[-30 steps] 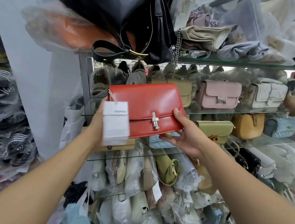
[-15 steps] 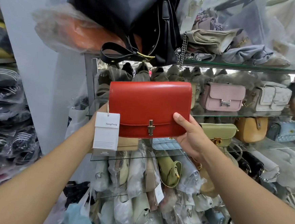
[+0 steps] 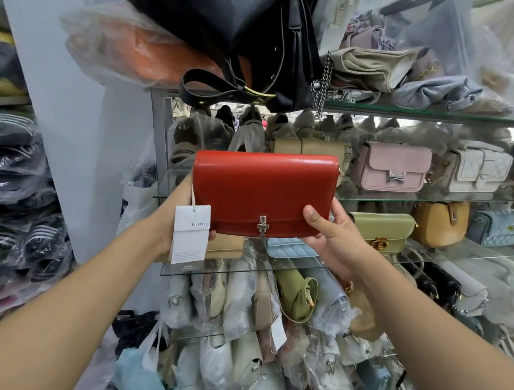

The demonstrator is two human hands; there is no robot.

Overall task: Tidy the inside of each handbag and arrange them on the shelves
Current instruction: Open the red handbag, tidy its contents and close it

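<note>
Before glass shelves (image 3: 410, 112), handbag (image 3: 262, 192) between fingers (image 3: 310, 214)

A plain pale grey wall (image 3: 78, 150) stands left of tiered clear glass shelves (image 3: 440, 114) on a grey metal upright (image 3: 158, 131).

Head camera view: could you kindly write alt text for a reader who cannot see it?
Two bare hands hold a glossy red leather flap handbag level before glass shelves, the left hand at its left end, the right hand at its lower right corner. A white paper tag hangs from its left side; other handbags, many plastic-wrapped, fill the shelves.
</note>
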